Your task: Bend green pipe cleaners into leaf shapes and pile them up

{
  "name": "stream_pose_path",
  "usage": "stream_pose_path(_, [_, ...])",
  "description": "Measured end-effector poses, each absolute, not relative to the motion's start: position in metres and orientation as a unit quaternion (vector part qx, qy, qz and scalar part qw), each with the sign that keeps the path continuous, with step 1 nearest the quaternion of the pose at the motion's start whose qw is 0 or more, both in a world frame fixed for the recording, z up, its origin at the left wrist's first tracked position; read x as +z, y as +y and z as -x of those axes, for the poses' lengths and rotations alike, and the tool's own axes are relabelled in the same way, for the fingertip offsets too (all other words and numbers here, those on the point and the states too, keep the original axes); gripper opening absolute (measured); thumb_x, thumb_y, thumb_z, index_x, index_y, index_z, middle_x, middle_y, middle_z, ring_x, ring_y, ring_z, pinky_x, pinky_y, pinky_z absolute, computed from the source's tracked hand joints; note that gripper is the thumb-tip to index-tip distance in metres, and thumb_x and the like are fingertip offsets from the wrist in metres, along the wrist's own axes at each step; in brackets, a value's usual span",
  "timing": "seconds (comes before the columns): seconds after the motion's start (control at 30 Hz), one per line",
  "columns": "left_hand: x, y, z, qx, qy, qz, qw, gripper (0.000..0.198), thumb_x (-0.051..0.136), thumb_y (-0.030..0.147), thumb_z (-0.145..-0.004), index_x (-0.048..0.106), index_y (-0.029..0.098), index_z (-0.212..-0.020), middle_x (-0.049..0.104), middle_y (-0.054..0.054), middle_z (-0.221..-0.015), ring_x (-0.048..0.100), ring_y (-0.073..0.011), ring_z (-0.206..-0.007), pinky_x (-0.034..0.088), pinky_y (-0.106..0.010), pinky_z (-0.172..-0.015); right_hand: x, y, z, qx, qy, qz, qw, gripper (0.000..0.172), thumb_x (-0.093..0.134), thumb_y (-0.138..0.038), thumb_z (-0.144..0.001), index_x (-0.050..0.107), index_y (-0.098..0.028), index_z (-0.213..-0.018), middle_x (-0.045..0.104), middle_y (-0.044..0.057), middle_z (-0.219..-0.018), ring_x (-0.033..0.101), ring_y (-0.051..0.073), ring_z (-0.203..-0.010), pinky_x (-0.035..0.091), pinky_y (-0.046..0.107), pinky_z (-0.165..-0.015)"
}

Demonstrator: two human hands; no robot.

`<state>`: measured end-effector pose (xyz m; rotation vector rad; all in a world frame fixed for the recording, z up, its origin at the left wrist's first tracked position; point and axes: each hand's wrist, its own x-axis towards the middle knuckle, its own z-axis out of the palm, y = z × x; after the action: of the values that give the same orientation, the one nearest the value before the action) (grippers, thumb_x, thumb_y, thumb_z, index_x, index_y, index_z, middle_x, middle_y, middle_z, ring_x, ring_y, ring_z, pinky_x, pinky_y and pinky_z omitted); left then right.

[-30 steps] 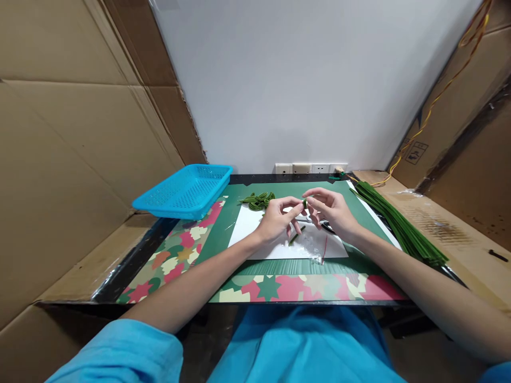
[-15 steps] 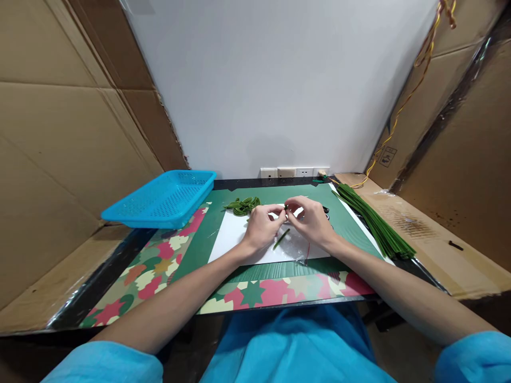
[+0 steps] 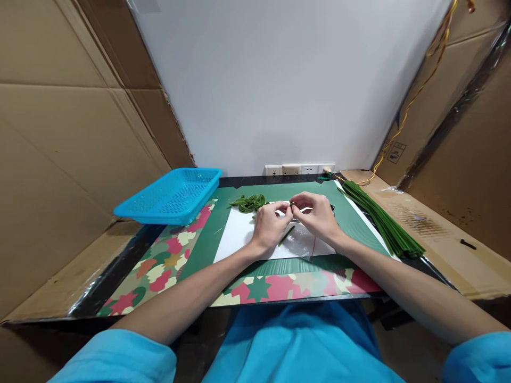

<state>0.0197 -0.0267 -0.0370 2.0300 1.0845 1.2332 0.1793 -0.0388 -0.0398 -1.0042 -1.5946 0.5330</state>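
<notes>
Over a white sheet of paper (image 3: pixel 231 242), my left hand (image 3: pixel 266 229) and my right hand (image 3: pixel 317 217) meet fingertip to fingertip. Both pinch a small green pipe cleaner piece (image 3: pixel 291 204), mostly hidden by the fingers. Below them a short straight length of green pipe cleaner (image 3: pixel 286 235) lies beside or on a clear plastic bag (image 3: pixel 305 246) with a red strip. Looped green pieces (image 3: pixel 249 202) form a small pile beyond my left hand. A bundle of long green pipe cleaners (image 3: pixel 383 223) lies to the right. Behind my right hand, a black object (image 3: pixel 332 208) is mostly covered.
At the left back rests a blue perforated plastic basket (image 3: pixel 171 199). The green mat (image 3: pixel 199 250) has a patterned border. Cardboard walls (image 3: pixel 59 133) stand on both sides, and a white wall with sockets (image 3: pixel 297 169) is behind. A yellow cord (image 3: pixel 413 101) hangs at right.
The whole view has shifted slightly, so everything appears a little further right. My hands stay together with the small piece between their fingertips.
</notes>
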Motion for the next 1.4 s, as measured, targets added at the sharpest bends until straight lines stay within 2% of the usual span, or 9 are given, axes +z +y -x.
stream_pose_path(0.17, [-0.037,-0.025,-0.019,0.461,0.361,-0.735,0.341,0.026,0.064,0.036,-0.092,0.077,0.014,-0.093,0.078,-0.009,-0.095,0.071,-0.0206,-0.085,0.055,-0.029,-0.076,-0.043,-0.038,-0.183,0.212,-0.691,0.406,0.559,0.012,0.067,-0.023,-0.085,0.074,-0.018,-0.092,0.077,0.006,-0.085,0.075,0.02,-0.075,0.061,0.03,-0.069])
stream_pose_path(0.37, [-0.041,-0.021,-0.014,0.46,0.352,-0.726,0.37,0.027,0.065,0.038,-0.092,0.077,0.014,-0.096,0.077,-0.009,-0.096,0.07,-0.0204,-0.087,0.056,-0.03,-0.079,-0.045,-0.041,-0.188,0.152,-0.75,0.377,0.521,0.021,0.062,-0.021,-0.089,0.075,-0.021,-0.106,0.079,0.006,-0.098,0.077,0.022,-0.084,0.065,0.036,-0.076])
stream_pose_path(0.57, [-0.042,-0.022,-0.014,0.457,0.361,-0.703,0.408,0.029,0.068,0.043,-0.091,0.077,0.015,-0.096,0.077,-0.007,-0.092,0.069,-0.018,-0.078,0.054,-0.027,-0.069,-0.051,-0.038,-0.188,0.088,-0.771,0.386,0.499,0.025,0.059,-0.016,-0.089,0.076,-0.022,-0.107,0.08,0.007,-0.102,0.077,0.023,-0.084,0.063,0.037,-0.077])
stream_pose_path(0.7, [-0.04,-0.023,-0.014,0.456,0.376,-0.712,0.38,0.028,0.071,0.043,-0.088,0.077,0.016,-0.095,0.077,-0.008,-0.091,0.067,-0.0171,-0.072,0.052,-0.027,-0.063,-0.053,-0.037,-0.186,0.079,-0.77,0.395,0.496,0.026,0.06,-0.014,-0.088,0.076,-0.022,-0.107,0.08,0.006,-0.1,0.077,0.023,-0.083,0.062,0.037,-0.077])
stream_pose_path(0.97, [-0.041,-0.025,-0.014,0.445,0.38,-0.749,0.309,0.021,0.067,0.033,-0.091,0.078,0.016,-0.095,0.078,-0.008,-0.095,0.071,-0.0193,-0.084,0.054,-0.027,-0.073,-0.052,-0.038,-0.184,0.047,-0.765,0.423,0.484,0.023,0.061,-0.012,-0.084,0.077,-0.02,-0.099,0.08,0.006,-0.091,0.073,0.02,-0.075,0.057,0.032,-0.071])
stream_pose_path(1.4, [-0.04,-0.024,-0.015,0.468,0.375,-0.743,0.296,0.022,0.068,0.038,-0.089,0.076,0.017,-0.088,0.075,-0.005,-0.084,0.067,-0.0168,-0.072,0.052,-0.026,-0.06,-0.052,-0.039,-0.182,0.007,-0.756,0.395,0.523,0.018,0.064,-0.012,-0.083,0.077,-0.019,-0.093,0.076,0.004,-0.081,0.07,0.017,-0.065,0.059,0.028,-0.065])
